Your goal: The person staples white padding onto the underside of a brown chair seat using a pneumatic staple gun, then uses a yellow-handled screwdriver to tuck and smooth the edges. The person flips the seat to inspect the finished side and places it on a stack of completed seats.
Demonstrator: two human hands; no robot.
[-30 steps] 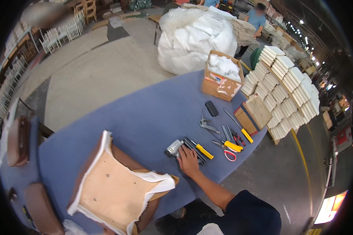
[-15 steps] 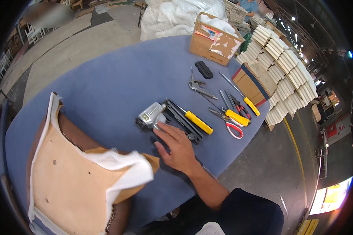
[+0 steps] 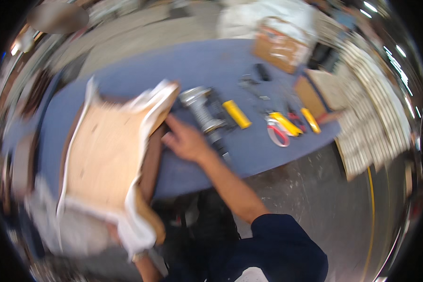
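A plywood panel [image 3: 105, 141], edged with white wadding and brown covering, lies underside up at the left. Its near end hangs past the table edge. My left hand [image 3: 113, 231], mostly hidden behind the near wadding, holds that end; a watch shows on the wrist. At the panel's far right corner is my right hand [image 3: 187, 141], its fingers apart and blurred. Whether they touch the panel is hard to tell. Just beyond that hand lies a silver and black staple gun [image 3: 202, 110], with a yellow-handled screwdriver [image 3: 236, 114] against it.
On the blue-covered table [image 3: 263, 155] lie red-and-white-handled scissors [image 3: 278, 135], yellow-handled tools [image 3: 286, 123], pliers [image 3: 297, 120], an air blow gun [image 3: 253, 85] and a black case [image 3: 262, 72]. Cardboard boxes [image 3: 282, 47] stand along the far right edge, beside stacked pale slats [image 3: 371, 98].
My right hand has left the staple gun for the panel's corner. The panel has turned and its near end now overhangs the table. My left hand has come into view. The head view has shifted.
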